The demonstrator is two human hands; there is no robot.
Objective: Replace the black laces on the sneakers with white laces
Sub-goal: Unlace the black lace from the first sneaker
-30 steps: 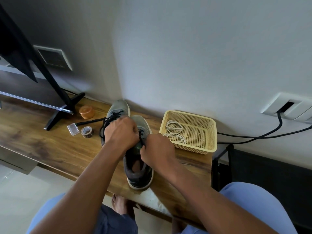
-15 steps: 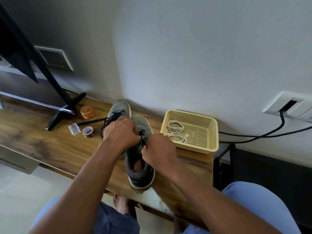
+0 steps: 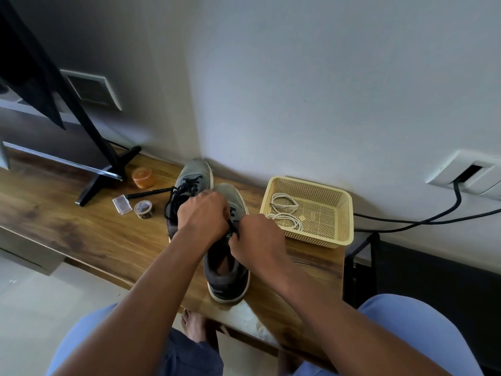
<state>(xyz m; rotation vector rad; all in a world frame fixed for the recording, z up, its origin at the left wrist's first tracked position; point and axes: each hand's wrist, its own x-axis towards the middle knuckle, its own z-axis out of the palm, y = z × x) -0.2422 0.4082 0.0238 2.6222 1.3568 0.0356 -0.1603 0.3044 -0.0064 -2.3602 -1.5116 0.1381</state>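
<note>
Both hands, the left hand [image 3: 203,215] and right hand [image 3: 254,237], pinch the black lace [image 3: 232,222] over the near sneaker [image 3: 226,275], one of two grey sneakers side by side on the wooden shelf [image 3: 81,229]. The far sneaker [image 3: 193,172] is laced black. Two coiled white laces [image 3: 283,204] lie in one yellow basket [image 3: 333,234] just right.

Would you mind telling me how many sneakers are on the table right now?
2. The near sneaker stands under both hands, heel toward the table's front edge. The far sneaker sits beside it to the left, nearer the wall, partly hidden by the left hand.
</note>
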